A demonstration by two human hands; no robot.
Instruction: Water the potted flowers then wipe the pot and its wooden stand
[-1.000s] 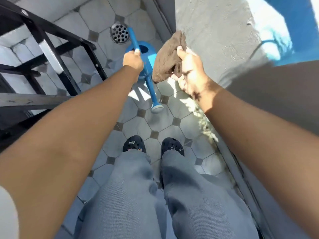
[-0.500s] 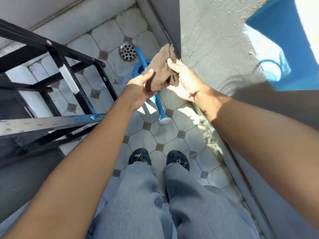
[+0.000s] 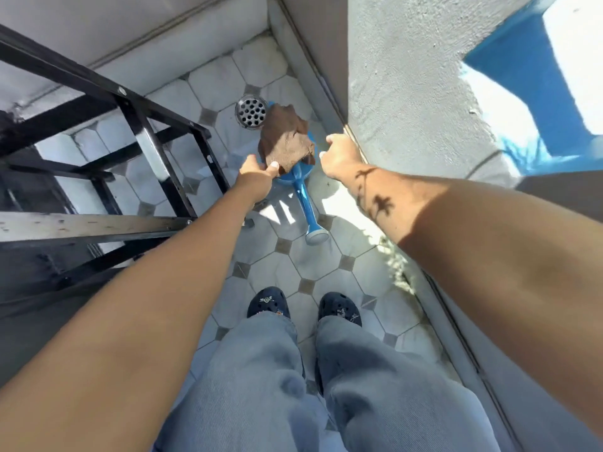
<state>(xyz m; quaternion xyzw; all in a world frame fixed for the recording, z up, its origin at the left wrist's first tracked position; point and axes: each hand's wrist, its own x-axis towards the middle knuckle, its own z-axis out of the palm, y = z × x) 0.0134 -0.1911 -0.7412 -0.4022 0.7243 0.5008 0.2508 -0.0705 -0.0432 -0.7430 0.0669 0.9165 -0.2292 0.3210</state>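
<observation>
My left hand [image 3: 256, 177] pinches a brown cloth [image 3: 285, 141] by its lower corner, and the cloth hangs over the floor. Under the cloth a blue watering can [image 3: 306, 203] stands on the tiles, its spout pointing toward my feet. My right hand [image 3: 339, 156] is a little to the right of the cloth, beside the wall's corner, with fingers loosely curled and nothing in them. No potted flowers or wooden stand are in view.
A round metal floor drain [image 3: 250, 111] lies just behind the can. A black metal frame [image 3: 143, 135] fills the left side. A grey rendered wall [image 3: 408, 93] runs along the right. My feet in dark clogs [image 3: 269, 303] stand on the tiled floor [image 3: 313, 265].
My left hand let go of the watering can, which now rests on the floor, and took the cloth. My right hand released the cloth and moved right.
</observation>
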